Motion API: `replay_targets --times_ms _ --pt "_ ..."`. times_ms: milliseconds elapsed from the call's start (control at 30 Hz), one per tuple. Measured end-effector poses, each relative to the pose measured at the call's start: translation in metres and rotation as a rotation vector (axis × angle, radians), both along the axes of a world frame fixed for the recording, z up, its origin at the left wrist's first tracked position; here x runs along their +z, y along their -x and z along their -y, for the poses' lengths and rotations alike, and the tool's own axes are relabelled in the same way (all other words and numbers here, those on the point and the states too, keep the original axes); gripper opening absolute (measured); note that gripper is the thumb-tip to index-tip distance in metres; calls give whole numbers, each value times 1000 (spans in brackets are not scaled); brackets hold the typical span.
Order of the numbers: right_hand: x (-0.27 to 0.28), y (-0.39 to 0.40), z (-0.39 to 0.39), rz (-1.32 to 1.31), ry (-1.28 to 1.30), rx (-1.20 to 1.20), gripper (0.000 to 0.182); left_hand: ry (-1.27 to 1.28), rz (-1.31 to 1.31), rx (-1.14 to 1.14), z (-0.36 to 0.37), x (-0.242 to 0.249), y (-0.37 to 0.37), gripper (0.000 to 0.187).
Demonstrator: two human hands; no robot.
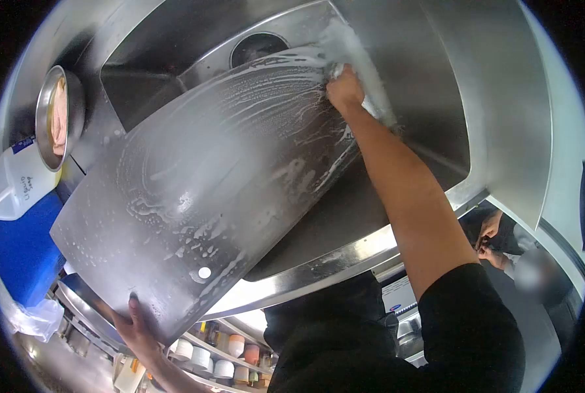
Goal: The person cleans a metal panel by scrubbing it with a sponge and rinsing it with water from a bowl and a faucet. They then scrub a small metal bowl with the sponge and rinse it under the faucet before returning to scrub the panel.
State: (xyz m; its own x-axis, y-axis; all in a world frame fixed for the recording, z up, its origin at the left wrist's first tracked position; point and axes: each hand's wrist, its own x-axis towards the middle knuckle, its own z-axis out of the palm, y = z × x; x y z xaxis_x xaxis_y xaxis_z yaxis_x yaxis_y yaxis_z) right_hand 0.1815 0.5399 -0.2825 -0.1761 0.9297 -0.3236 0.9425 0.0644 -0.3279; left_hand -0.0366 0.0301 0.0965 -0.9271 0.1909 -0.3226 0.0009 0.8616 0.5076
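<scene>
A large flat grey panel (194,164), streaked with soapy foam, rests at a slant across a steel sink (430,124). It has a small round bright spot, perhaps a hole, near its lower end. My left hand (135,327) grips that lower end by the edge, thumb on top and its other fingers partly hidden. At the panel's far right corner, my right hand (346,88) is closed and pressed to the foamy surface. Something small and pale shows at its fingers, too covered in suds to name.
Left of the sink stand a metal bowl (76,118) with a pinkish item inside, a white jug (20,180) marked liquid soap and a blue item (24,245). A drain opening (258,47) lies behind the panel. Shelves with containers (224,369) are below; another person's hands (492,239) show at right.
</scene>
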Motion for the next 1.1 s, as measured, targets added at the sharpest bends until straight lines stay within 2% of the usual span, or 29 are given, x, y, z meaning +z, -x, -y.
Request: replay_targets --times_ms 100,200,267,333,367,433,500,600,767,833,933,1033,1100 --pt "3 7 5 -18 16 -50 55 195 -286 -178 19 -9 7 78" --pt "8 10 13 -22 -14 -106 50 459 -750 -507 -51 2 -11 82" --pt "8 8 16 -22 -42 -121 48 473 -707 -624 -103 5 -24 84" --pt "7 10 15 -34 -63 -107 48 426 -531 -751 -164 -10 -44 80" --pt "5 10 16 -34 -84 -105 49 363 -542 -871 -185 -36 -50 75" --pt "-1 9 16 -30 -132 -106 50 472 -348 -1087 -257 -66 -73 72" --pt "-4 9 17 -45 -128 -117 52 393 -435 -1306 -289 -118 -80 72" --pt "-1 5 15 -92 -86 -129 51 393 -431 -1395 -302 -177 -74 78" --pt "13 23 18 -234 -19 -203 49 525 -382 -1401 -298 -194 -76 85" --pt "19 55 35 -284 -185 -4 48 561 -387 -1397 -304 -196 -73 86" --pt "45 73 31 -436 -45 300 48 617 -382 -1412 -306 -198 -77 85" --pt "-19 56 1 -433 -326 378 45 671 -380 -1430 -308 -194 -77 85" --pt "-25 27 -44 -368 -314 337 43 686 -380 -1444 -310 -193 -76 85"
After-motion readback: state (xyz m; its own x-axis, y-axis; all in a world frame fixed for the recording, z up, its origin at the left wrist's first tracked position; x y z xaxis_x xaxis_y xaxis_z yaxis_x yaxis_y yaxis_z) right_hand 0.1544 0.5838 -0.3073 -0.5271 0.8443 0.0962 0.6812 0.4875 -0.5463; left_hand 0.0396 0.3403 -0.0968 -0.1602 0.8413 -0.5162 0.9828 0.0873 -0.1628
